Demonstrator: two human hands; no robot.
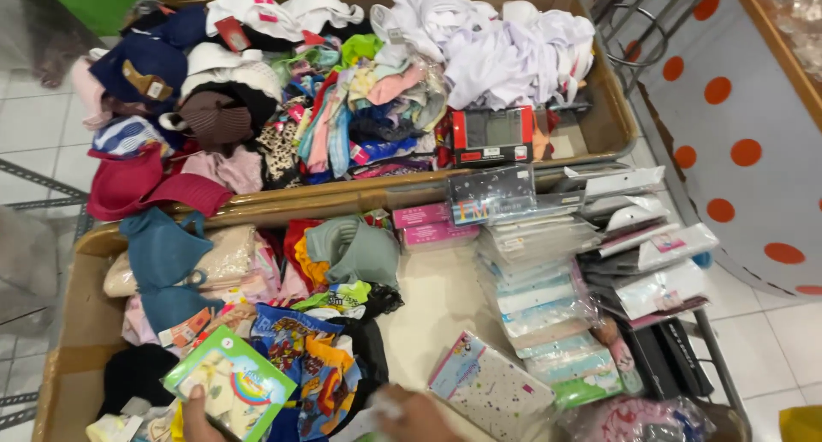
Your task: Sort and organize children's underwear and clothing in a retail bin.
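Note:
At the bottom edge, my left hand (199,418) grips a flat green packet with a rainbow picture (229,380), held over a heap of small coloured garments (317,356) in the near bin. My right hand (409,416) is at the bottom centre, blurred, touching a small white item whose kind I cannot tell. A spotted white flat packet (490,389) lies just right of that hand on the bin's pale floor (432,296).
Two long tray-like bins fill the view, the far bin (599,134) piled with hats, underwear and white garments (505,48). Stacks of plastic-wrapped packets (539,296) line the near bin's right side. A wall with orange dots (736,151) stands at right, tiled floor beyond.

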